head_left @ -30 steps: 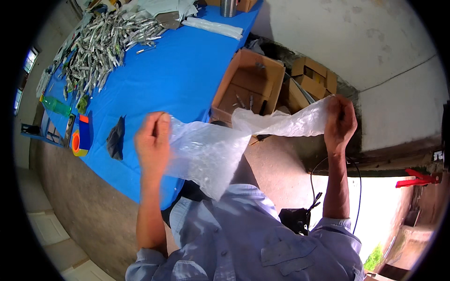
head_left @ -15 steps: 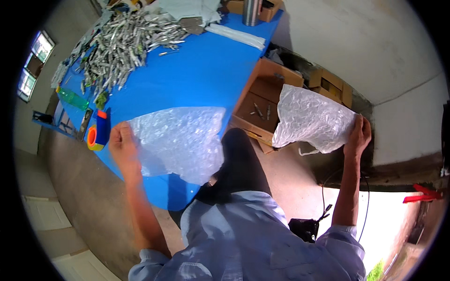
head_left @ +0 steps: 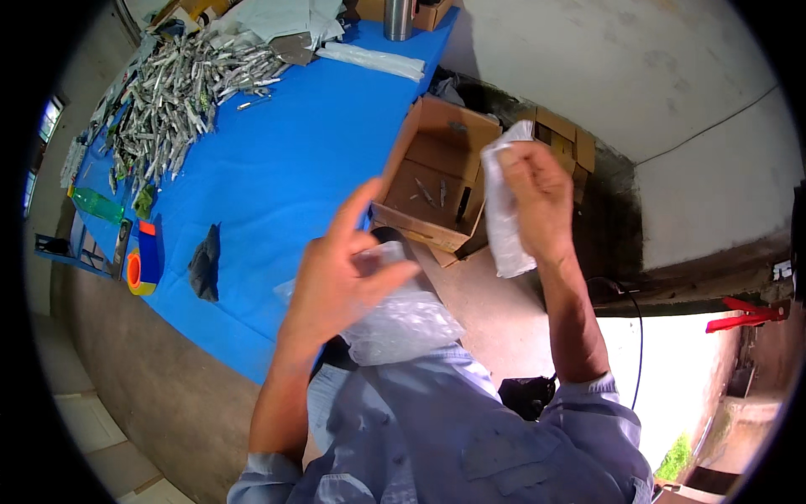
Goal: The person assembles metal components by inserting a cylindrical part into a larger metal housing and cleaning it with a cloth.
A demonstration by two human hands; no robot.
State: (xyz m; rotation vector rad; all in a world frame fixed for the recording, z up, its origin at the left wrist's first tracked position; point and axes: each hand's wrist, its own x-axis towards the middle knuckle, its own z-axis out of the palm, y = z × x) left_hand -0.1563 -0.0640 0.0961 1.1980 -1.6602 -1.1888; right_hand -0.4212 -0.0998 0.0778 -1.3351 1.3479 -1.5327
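My left hand (head_left: 336, 281) is open, thumb and index finger spread apart, above my lap. Beneath it a crinkled, bubbly clear plastic bag (head_left: 411, 328) lies across my thigh and the table's edge; the hand covers part of it. Whether they touch I cannot tell. My right hand (head_left: 541, 197) is closed at the top of a second clear plastic bag (head_left: 508, 231), which hangs down narrow beside the cardboard box (head_left: 441, 239).
Many silvery pen-like pieces (head_left: 172, 105) are heaped on the blue table (head_left: 277, 160). Near its left edge are a green bottle (head_left: 96, 204), a tape dispenser (head_left: 144, 256) and a dark cloth scrap (head_left: 204, 265). A steel flask (head_left: 399, 18) stands at the back. A few pieces lie inside the box.
My left hand has let go of its plastic bag, which has dropped onto my lap, and moved right. My right hand has moved left and up; its bag now hangs narrow. The dark scrap has come into sight.
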